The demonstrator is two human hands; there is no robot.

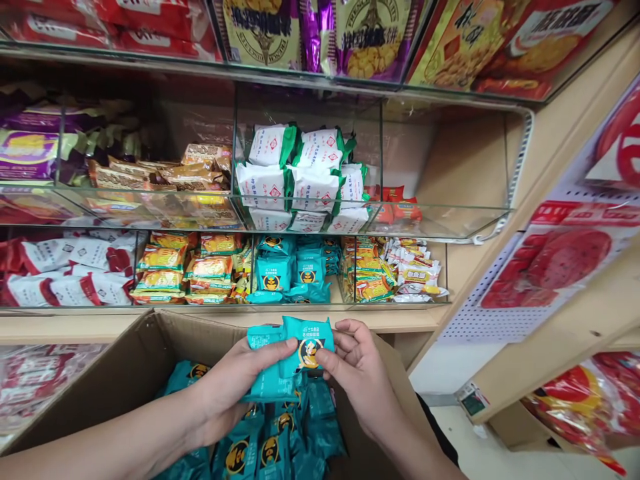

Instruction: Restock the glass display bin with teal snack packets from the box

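Observation:
My left hand (240, 387) and my right hand (357, 370) together grip a small bunch of teal snack packets (293, 347) with a yellow and black round logo. They hold it just above an open cardboard box (135, 373) filled with several more of the same teal packets (280, 447). Straight ahead, a clear shelf compartment holds matching teal packets (290, 270).
Glass-fronted shelves carry white and green packets (300, 177), orange and yellow packets (185, 267), red and white packets (65, 273) and small packets at the right (395, 270). A wooden shelf side with red posters (565, 260) stands at the right. Pale floor shows at lower right.

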